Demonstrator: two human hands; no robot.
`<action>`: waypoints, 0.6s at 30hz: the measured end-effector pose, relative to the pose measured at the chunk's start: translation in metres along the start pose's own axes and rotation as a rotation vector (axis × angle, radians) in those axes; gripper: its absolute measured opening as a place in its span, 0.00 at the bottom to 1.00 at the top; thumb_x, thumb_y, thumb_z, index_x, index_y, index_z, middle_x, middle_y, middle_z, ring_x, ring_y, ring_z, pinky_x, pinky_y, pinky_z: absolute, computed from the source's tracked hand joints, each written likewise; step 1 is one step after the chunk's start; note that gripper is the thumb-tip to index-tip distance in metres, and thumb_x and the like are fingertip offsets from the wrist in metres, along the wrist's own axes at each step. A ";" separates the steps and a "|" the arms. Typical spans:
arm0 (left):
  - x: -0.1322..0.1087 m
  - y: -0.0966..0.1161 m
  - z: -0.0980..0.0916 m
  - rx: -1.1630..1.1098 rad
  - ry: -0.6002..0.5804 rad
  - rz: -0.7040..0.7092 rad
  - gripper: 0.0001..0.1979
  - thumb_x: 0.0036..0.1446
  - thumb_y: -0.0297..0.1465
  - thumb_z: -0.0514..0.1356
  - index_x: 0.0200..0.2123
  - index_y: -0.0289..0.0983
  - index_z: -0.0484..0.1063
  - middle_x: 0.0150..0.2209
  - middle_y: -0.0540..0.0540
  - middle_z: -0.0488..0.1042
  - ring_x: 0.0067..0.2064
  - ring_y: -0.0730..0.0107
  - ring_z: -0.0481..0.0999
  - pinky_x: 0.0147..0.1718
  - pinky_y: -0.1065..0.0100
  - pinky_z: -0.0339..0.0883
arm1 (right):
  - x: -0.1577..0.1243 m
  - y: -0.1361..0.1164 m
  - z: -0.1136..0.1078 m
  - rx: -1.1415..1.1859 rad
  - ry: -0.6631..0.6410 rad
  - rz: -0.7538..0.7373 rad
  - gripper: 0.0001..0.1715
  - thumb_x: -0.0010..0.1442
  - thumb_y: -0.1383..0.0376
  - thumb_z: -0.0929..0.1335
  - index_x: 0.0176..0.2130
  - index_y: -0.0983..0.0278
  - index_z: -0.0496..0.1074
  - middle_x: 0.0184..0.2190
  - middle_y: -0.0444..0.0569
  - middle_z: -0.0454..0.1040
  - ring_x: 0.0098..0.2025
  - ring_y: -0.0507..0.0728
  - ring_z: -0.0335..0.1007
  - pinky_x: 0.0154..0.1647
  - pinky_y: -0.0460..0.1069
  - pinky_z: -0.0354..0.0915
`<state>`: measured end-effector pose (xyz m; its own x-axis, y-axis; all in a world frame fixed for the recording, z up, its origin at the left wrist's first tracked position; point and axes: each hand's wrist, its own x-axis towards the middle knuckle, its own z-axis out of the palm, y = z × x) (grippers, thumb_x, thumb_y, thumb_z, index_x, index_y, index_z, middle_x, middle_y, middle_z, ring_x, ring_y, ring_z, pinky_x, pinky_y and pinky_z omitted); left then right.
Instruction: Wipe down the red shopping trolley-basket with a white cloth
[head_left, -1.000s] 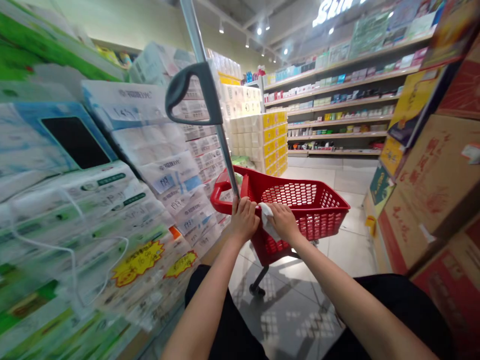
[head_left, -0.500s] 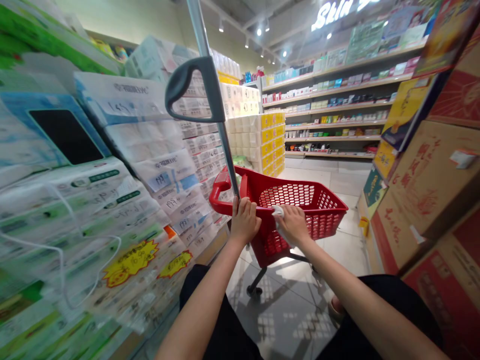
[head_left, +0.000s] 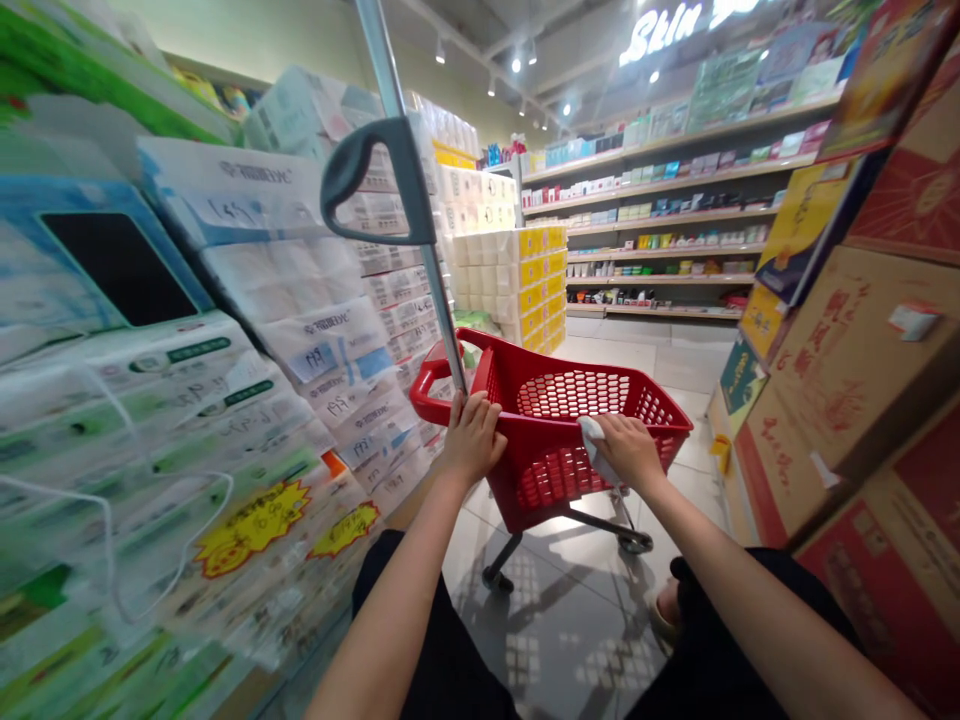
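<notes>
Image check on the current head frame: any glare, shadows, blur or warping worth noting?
Head view, top: the lit sign glares white; head view, below the red cart: patterned light and shadow on the floor; head view, left edge: packs look stretched and smeared; head view, centre: left hand and right hand fairly sharp.

Lighting: bright, from small ceiling spotlights [head_left: 516, 65] and a glowing white sign [head_left: 651, 36] with blown-out letters; pale glare and mesh-patterned shadow on the tiled floor [head_left: 551, 575] beneath the red shopping cart [head_left: 511, 492]. Definition: centre fairly crisp; wide-angle stretch and smearing toward the edges, marked in the tissue packs [head_left: 45, 415] at left and cardboard cartons [head_left: 832, 345] at right.
</notes>
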<state>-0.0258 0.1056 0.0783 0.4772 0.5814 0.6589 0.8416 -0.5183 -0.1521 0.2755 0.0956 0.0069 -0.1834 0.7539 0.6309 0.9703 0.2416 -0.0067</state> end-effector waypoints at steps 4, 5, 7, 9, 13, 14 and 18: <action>0.003 0.013 0.004 0.007 0.011 -0.009 0.22 0.54 0.30 0.55 0.54 0.37 0.65 0.56 0.41 0.67 0.67 0.55 0.51 0.68 0.47 0.32 | 0.000 -0.018 0.001 -0.019 0.061 0.110 0.20 0.68 0.56 0.57 0.47 0.63 0.69 0.41 0.52 0.74 0.43 0.60 0.64 0.48 0.54 0.51; 0.005 0.022 0.009 0.003 0.007 0.004 0.23 0.55 0.30 0.54 0.55 0.36 0.64 0.57 0.41 0.65 0.67 0.55 0.51 0.68 0.47 0.33 | 0.002 -0.027 0.001 -0.012 0.078 0.127 0.19 0.68 0.56 0.57 0.47 0.63 0.69 0.41 0.52 0.74 0.43 0.60 0.64 0.48 0.54 0.50; 0.008 0.045 0.022 -0.016 -0.017 0.040 0.23 0.55 0.30 0.54 0.56 0.35 0.63 0.58 0.40 0.64 0.65 0.55 0.54 0.68 0.48 0.35 | 0.004 -0.043 0.002 0.002 0.104 0.138 0.18 0.68 0.57 0.57 0.46 0.63 0.69 0.41 0.52 0.75 0.43 0.60 0.64 0.49 0.55 0.50; 0.011 0.066 0.035 -0.041 -0.041 0.029 0.22 0.55 0.32 0.56 0.54 0.36 0.65 0.54 0.40 0.67 0.61 0.53 0.60 0.66 0.47 0.39 | 0.005 -0.054 0.003 0.012 0.117 0.120 0.18 0.68 0.58 0.57 0.46 0.63 0.69 0.41 0.53 0.75 0.43 0.60 0.64 0.49 0.55 0.50; 0.010 0.075 0.047 -0.063 -0.063 -0.047 0.15 0.56 0.34 0.56 0.48 0.42 0.69 0.46 0.43 0.71 0.53 0.52 0.64 0.64 0.42 0.41 | 0.003 -0.058 0.000 0.031 0.045 -0.017 0.19 0.68 0.59 0.57 0.52 0.63 0.67 0.44 0.53 0.74 0.45 0.60 0.65 0.48 0.53 0.52; 0.008 0.071 0.046 -0.068 -0.073 -0.039 0.14 0.57 0.33 0.56 0.48 0.43 0.69 0.45 0.44 0.71 0.53 0.53 0.64 0.64 0.44 0.42 | 0.002 -0.056 -0.001 0.031 0.019 -0.058 0.20 0.68 0.59 0.57 0.53 0.63 0.67 0.45 0.53 0.74 0.45 0.60 0.65 0.47 0.53 0.53; 0.000 0.048 0.037 -0.091 -0.114 0.015 0.17 0.58 0.32 0.55 0.51 0.45 0.67 0.46 0.46 0.71 0.53 0.57 0.63 0.63 0.49 0.46 | -0.008 -0.036 -0.008 0.015 -0.044 -0.143 0.21 0.67 0.58 0.58 0.54 0.63 0.67 0.45 0.54 0.74 0.44 0.60 0.66 0.44 0.53 0.54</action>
<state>0.0236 0.1043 0.0435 0.5192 0.6381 0.5686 0.8103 -0.5791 -0.0900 0.2434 0.0765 0.0082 -0.3262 0.7370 0.5920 0.9316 0.3570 0.0687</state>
